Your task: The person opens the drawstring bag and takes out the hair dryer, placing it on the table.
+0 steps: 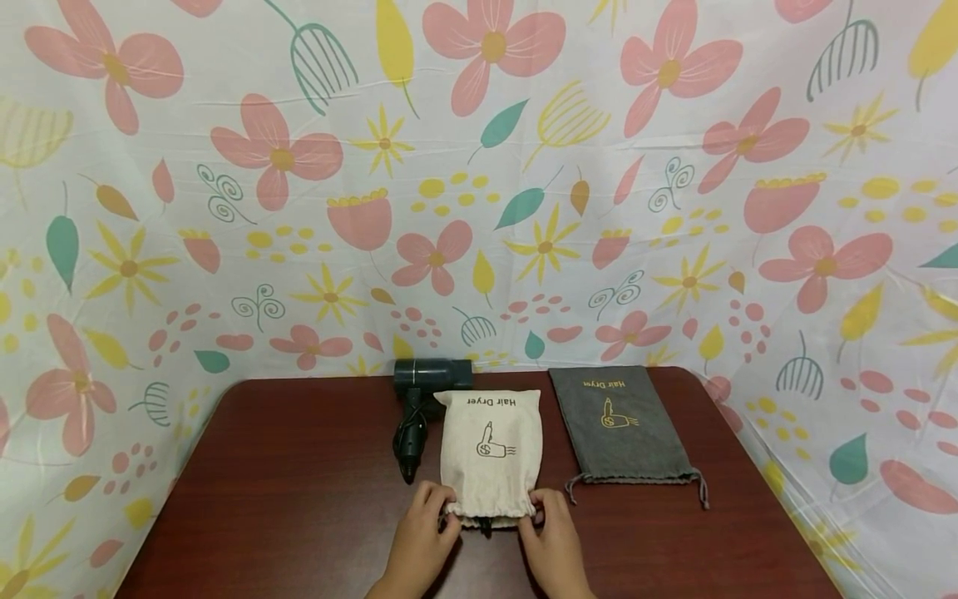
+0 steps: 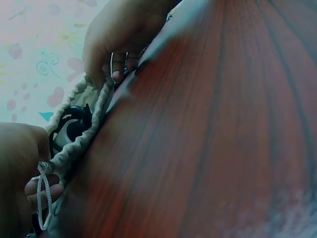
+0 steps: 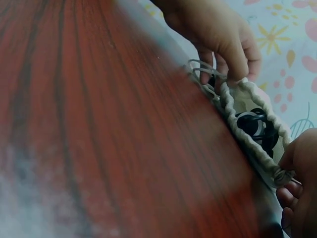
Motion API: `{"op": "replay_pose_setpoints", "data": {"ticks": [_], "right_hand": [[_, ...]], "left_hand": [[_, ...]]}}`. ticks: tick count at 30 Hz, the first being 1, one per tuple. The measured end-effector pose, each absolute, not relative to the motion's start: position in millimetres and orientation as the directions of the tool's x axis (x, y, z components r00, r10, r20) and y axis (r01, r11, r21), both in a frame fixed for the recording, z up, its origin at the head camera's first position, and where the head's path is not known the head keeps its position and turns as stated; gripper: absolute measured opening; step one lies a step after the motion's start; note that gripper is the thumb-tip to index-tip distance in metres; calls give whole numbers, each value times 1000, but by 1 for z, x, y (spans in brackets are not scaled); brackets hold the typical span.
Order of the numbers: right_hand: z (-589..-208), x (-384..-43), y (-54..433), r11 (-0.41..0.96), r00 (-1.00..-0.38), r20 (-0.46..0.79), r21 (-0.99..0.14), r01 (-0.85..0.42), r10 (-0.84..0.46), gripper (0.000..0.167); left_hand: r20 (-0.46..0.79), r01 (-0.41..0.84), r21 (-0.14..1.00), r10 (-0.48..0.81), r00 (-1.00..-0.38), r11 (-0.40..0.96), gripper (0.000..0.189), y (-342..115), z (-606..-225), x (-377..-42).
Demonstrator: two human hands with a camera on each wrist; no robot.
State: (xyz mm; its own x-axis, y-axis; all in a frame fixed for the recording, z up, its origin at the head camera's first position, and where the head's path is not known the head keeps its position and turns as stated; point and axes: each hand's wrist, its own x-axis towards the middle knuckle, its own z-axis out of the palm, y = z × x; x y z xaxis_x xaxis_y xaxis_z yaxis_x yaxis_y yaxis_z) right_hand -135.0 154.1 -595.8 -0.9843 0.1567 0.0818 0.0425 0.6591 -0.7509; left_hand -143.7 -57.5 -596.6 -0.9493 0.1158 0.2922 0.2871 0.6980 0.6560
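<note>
A cream drawstring bag [image 1: 490, 457] printed "Hair Dryer" lies on the table with its gathered mouth toward me. My left hand [image 1: 421, 537] pinches one corner of the mouth, and my right hand [image 1: 555, 541] pinches the opposite corner. Both wrist views show the mouth spread apart between the hands. Within it sits a black corded object [image 3: 255, 124], mostly hidden by the cloth; its black end [image 1: 486, 526] pokes out in the head view. A loop of white drawstring [image 2: 44, 198] hangs by my left fingers.
Beyond the cream bag lies a dark hair dryer [image 1: 412, 408], cord bundled at its handle, its body partly behind the bag. To the right, a grey drawstring bag [image 1: 629, 437] lies flat. The dark red wooden table [image 1: 284, 482] meets a flowered curtain [image 1: 479, 208] behind.
</note>
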Motion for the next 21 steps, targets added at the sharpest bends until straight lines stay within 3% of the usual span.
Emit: {"op": "replay_pose_setpoints", "data": {"ticks": [21], "right_hand": [[-593,-132,158,670,-980,74,-739,69,183,18]], "left_hand": [[327,300,652,99,-940,696,23,-60,-597,-141]]}}
